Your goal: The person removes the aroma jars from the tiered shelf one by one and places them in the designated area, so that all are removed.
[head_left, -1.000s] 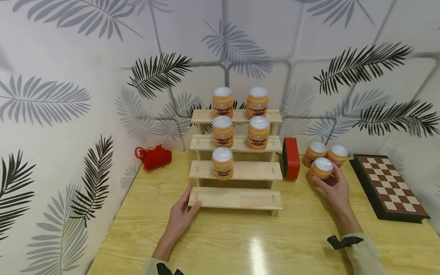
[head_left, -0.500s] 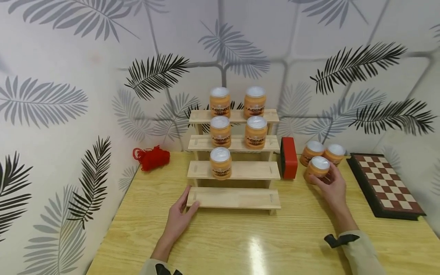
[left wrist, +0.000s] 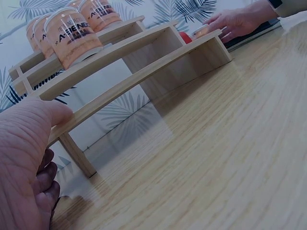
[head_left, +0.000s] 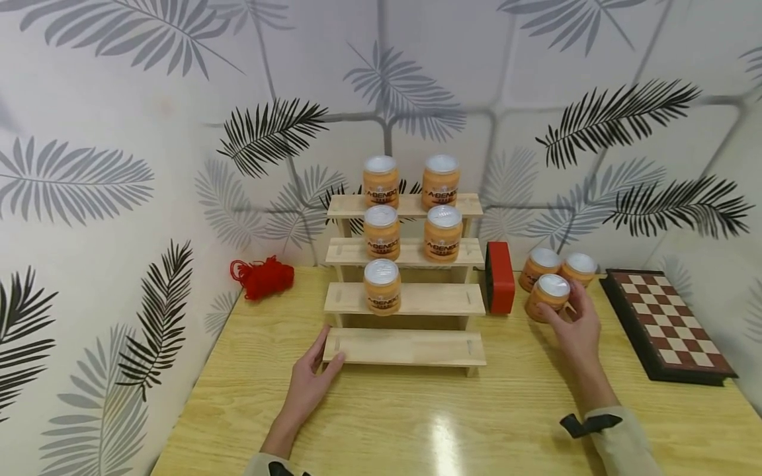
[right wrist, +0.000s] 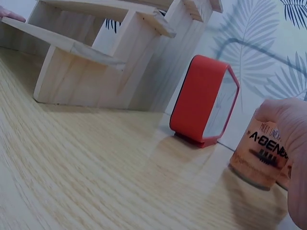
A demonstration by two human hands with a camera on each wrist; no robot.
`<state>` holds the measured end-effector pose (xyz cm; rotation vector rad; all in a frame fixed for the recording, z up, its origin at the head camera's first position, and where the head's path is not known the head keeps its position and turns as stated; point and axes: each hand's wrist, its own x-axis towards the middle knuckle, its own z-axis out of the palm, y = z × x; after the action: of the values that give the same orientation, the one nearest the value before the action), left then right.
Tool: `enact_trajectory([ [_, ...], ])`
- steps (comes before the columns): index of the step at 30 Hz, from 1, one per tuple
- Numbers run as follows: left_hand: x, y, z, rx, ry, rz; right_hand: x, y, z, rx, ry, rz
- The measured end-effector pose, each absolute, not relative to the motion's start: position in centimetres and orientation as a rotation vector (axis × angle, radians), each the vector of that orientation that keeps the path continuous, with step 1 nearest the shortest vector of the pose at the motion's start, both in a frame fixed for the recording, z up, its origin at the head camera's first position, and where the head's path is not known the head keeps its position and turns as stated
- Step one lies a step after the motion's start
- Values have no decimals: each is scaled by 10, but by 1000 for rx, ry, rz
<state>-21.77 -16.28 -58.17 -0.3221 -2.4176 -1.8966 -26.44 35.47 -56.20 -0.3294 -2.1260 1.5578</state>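
A four-tier wooden display rack stands on the table. My left hand holds the left end of its lowest tier, with the thumb on top and the other fingers curled below the board. Off to the right, my right hand grips an orange jar with a silvery lid, thumb on its near side and fingers at the far right side. Two similar jars, a left one and a right one, stand close behind it. In the right wrist view the gripped jar shows its printed label.
Several more jars stand on the upper three tiers, one jar alone on the third. A red box-shaped object stands between rack and loose jars. A checkered board lies far right, red yarn at left. A patterned wall rises behind.
The head view has shifted slightly. Both hands keep their holds on the rack and the jar, with hardly any movement.
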Motion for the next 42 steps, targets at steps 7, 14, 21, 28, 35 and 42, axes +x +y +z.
enact_trajectory([
  [7,-217,-163,-580,-321,-2412,-1884,-258,351,-548,-276,-2042,1490],
  [14,-218,-162,-580,-325,-2420,-1891,-250,343,-531,-175,-1905,1491],
  [21,-219,-163,-583,-324,-2421,-1885,-232,309,-507,68,-1831,1599],
  [28,-220,-163,-582,-317,-2409,-1901,-220,271,-500,293,-1878,1678],
  [35,-221,-162,-582,-332,-2395,-1911,-216,246,-497,544,-1875,1755],
  [42,-220,-162,-582,-325,-2401,-1900,-212,220,-491,637,-1919,1766],
])
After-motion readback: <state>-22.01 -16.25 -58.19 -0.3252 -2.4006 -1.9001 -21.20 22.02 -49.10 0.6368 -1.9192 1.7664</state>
